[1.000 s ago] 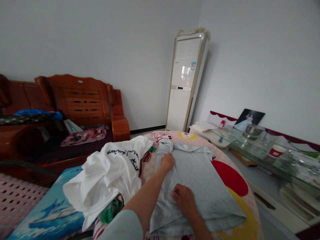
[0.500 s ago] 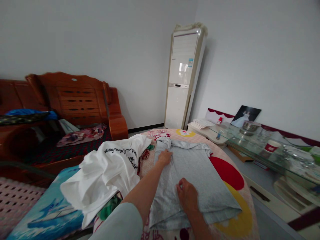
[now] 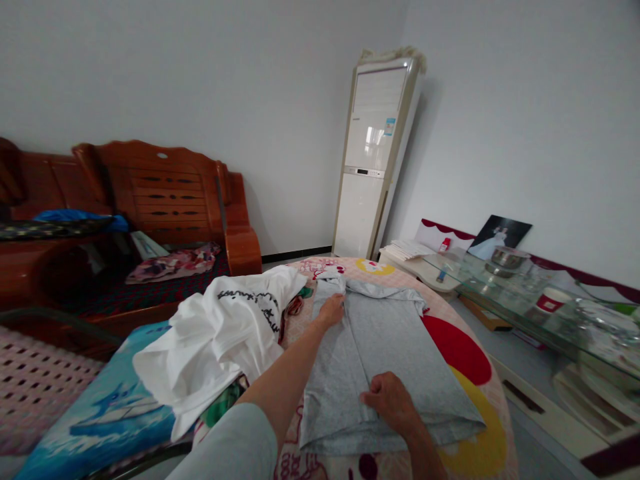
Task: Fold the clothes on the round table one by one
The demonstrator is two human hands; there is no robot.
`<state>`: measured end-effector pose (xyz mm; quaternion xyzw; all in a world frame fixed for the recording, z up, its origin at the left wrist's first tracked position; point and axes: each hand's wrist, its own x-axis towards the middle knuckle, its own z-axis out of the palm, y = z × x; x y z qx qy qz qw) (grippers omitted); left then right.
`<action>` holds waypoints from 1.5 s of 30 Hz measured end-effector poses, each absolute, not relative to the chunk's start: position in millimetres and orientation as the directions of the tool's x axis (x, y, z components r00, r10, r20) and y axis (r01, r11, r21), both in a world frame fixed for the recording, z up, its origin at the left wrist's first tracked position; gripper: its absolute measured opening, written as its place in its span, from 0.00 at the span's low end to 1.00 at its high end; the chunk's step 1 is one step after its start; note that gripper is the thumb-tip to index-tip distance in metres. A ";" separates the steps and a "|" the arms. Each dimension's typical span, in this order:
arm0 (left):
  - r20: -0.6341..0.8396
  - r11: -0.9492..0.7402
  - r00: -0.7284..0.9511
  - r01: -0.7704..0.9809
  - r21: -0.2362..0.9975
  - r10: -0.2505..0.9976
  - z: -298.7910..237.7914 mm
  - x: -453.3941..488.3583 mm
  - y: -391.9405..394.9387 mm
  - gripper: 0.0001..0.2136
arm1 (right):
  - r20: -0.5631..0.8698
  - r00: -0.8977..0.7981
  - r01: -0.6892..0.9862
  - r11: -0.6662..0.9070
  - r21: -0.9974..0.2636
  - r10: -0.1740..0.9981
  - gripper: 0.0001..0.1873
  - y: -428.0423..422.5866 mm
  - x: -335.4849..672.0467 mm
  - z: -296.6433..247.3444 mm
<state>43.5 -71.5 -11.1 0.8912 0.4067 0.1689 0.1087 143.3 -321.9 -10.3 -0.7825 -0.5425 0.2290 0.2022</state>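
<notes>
A grey T-shirt lies on the round table, its left part folded over in a long strip with an edge running from top to bottom. Near the top of that strip, my left hand pinches the cloth. Lower down, my right hand is closed at the same edge, fingertips and thumb together on the fabric. To the left is a crumpled white T-shirt with black lettering, heaped over other coloured cloth.
The patterned tablecloth shows around the grey shirt. A wooden armchair stands at the left, a blue printed cushion below it. Behind are a tall air conditioner and, right, a glass-topped cabinet bearing a cup and a pot.
My right hand has shifted slightly right and down along the fold, whose edge now looks straighter. My left hand stays near the shirt's top. The view has turned slightly left.
</notes>
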 end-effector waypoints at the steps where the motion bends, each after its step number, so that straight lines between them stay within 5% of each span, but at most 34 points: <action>1: 0.228 -0.652 0.613 0.680 0.335 0.756 -11.2 45.6 -73.5 0.16 | -0.158 0.290 0.737 -0.326 -0.592 0.944 0.10 -321.8 145.8 -10.8; 5: 0.257 -0.662 0.612 0.662 0.351 0.748 -15.4 49.3 -84.1 0.22 | -0.181 0.249 0.711 -0.306 -0.633 0.952 0.10 -323.2 151.3 -14.6; 12: 0.268 -0.676 0.623 0.637 0.370 0.735 -21.7 44.3 -104.3 0.25 | -0.069 0.363 0.838 -0.358 -0.413 0.929 0.07 -328.7 145.1 3.9; 17: 0.321 -0.639 0.554 0.696 0.327 0.768 -28.2 46.7 -129.1 0.24 | 0.013 0.208 0.794 -0.161 -0.586 0.978 0.02 -323.5 131.9 8.0; 25: 0.258 -0.716 0.676 0.689 0.109 0.690 -47.7 30.4 -149.8 0.25 | 0.001 0.169 0.809 -0.138 -0.572 0.986 0.05 -318.2 131.6 -9.3; 28: 0.257 -0.719 0.680 0.687 0.106 0.687 -45.4 30.8 -148.4 0.25 | 0.098 0.374 0.806 -0.271 -0.527 0.922 0.09 -317.8 159.8 -0.8; 33: 0.266 -0.722 0.681 0.685 0.101 0.683 -47.3 31.9 -147.3 0.26 | 0.283 0.643 0.766 -0.597 -0.240 0.711 0.15 -324.0 227.3 1.9; 37: 0.281 -0.721 0.676 0.686 0.097 0.681 -51.1 31.7 -146.1 0.25 | 0.202 0.730 0.678 -0.730 -0.090 0.653 0.15 -336.9 266.6 -5.6; 45: 0.281 -0.723 0.676 0.682 0.111 0.681 -47.7 31.8 -149.2 0.25 | 0.044 0.775 0.629 -0.760 -0.163 0.631 0.13 -351.8 293.8 -4.6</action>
